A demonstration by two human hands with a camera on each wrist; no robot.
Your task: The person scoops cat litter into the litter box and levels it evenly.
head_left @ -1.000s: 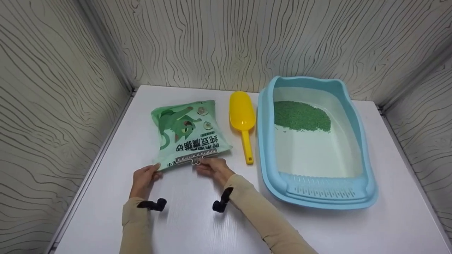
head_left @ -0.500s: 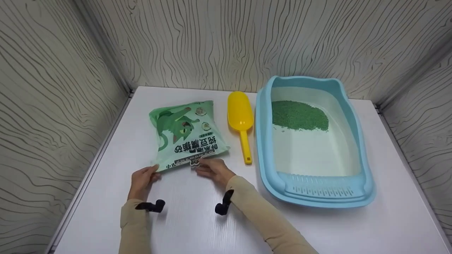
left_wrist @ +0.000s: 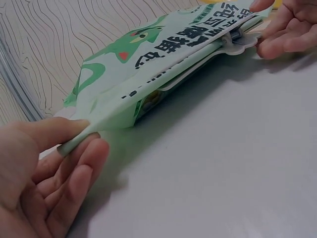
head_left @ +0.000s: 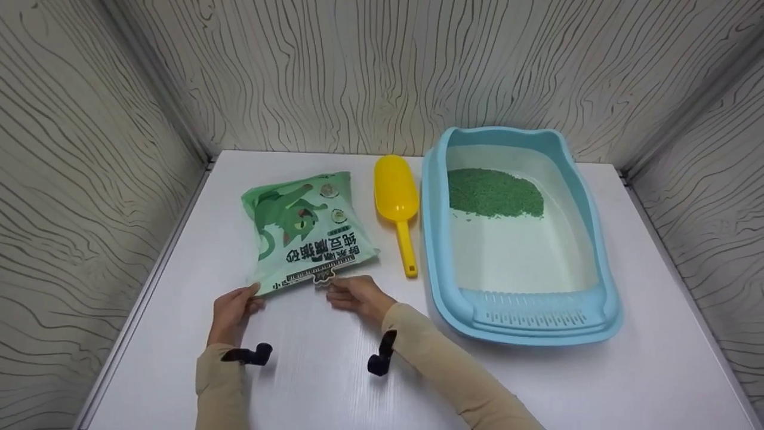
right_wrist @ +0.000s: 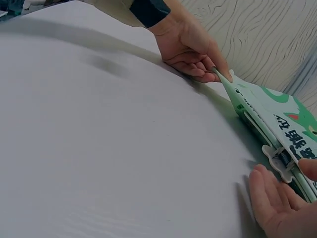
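Observation:
A green-and-white cat litter bag (head_left: pixel 304 221), printed with a green cat, lies on the table. A sealing clip (head_left: pixel 324 275) with a ruler-like bar and small shaped plate sits along its near edge. My left hand (head_left: pixel 234 307) pinches the bag's near left corner between thumb and fingers, as the left wrist view shows. Beside the clip, my right hand (head_left: pixel 361 297) has its thumb above the bag's edge and its fingers below, spread apart. In the right wrist view those fingers (right_wrist: pixel 270 193) extend loosely next to the clip's plate (right_wrist: pixel 278 161).
A yellow scoop (head_left: pixel 396 191) lies right of the bag. Farther right stands a light-blue litter tray (head_left: pixel 439 251) with green pellets (head_left: pixel 495 194) heaped toward its back. Patterned wall panels (head_left: pixel 334 77) border the white table (head_left: pixel 310 370).
The clip's bar looks narrower than a second ago, and its plate shows more fully as my right fingers have eased off it. My left hand keeps the corner. The whole head view has shifted slightly.

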